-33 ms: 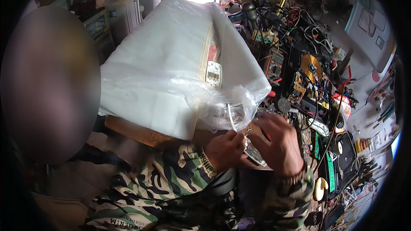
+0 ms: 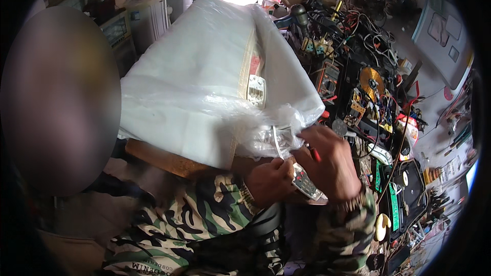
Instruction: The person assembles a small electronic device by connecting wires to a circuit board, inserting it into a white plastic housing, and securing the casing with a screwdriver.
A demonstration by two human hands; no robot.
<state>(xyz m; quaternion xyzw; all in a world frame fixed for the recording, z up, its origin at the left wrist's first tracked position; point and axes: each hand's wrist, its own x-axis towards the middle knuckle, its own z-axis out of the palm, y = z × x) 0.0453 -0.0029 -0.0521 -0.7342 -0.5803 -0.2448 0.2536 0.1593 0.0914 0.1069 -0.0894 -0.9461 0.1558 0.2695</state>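
Note:
My left hand point(image 2: 270, 181) is closed in a pinch on the end of a white cable point(image 2: 277, 142). The cable runs up into crumpled clear plastic wrap point(image 2: 263, 135). My right hand point(image 2: 330, 166) is just to the right, fingers curled and a little blurred. A red-handled tool point(image 2: 315, 154) shows between its thumb and fingers; the tool's tip is hidden. Below and between the hands lies a grey panel point(image 2: 308, 181) with small red and light spots, partly covered by my right hand. A large white cloth-like cover point(image 2: 189, 66) under plastic fills the space beyond.
A brown board edge point(image 2: 169, 159) runs under the cover. At right, a cluttered bench holds a multimeter point(image 2: 329, 77), a copper coil point(image 2: 371, 79), green circuit boards point(image 2: 395, 205) and tangled wires point(image 2: 371, 30). A blurred oval hides the left side.
My right hand has shifted slightly up and left, and the red handle shows more. More of the grey panel is uncovered. My left hand stays on the cable.

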